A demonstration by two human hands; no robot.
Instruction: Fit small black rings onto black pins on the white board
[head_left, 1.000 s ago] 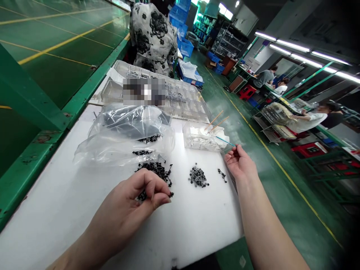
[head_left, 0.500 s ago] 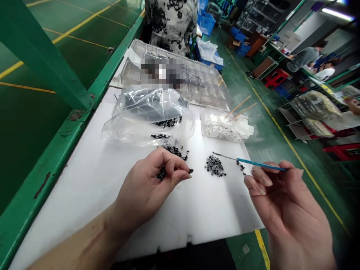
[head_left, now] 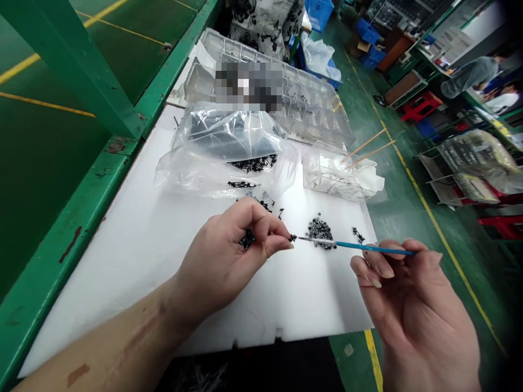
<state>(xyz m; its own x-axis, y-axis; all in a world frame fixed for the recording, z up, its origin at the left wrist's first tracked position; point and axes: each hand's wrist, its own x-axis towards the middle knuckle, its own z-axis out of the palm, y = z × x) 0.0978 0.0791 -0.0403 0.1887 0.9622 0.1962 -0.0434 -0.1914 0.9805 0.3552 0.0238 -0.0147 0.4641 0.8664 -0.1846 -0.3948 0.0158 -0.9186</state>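
My left hand (head_left: 229,256) pinches a tiny black part (head_left: 292,238) between thumb and forefinger above the white board (head_left: 134,256). My right hand (head_left: 408,294) grips a thin blue brush (head_left: 359,247), whose tip touches that black part. Under my left hand lies a heap of small black parts (head_left: 248,238). A small pile of black-and-silver rings (head_left: 320,230) sits just behind the brush, with a few loose black bits (head_left: 358,234) to its right.
A clear plastic bag (head_left: 229,152) with black parts lies at the back of the board. A clear box (head_left: 339,177) holding white cloth and two wooden sticks stands at the right. Clear compartment trays (head_left: 310,109) lie behind, near a person in a floral top (head_left: 265,22). A green frame (head_left: 81,81) runs along the left.
The right hand came in from the clear box with the blue brush and brought its tip to the black part in my left fingers. The view tilted down.
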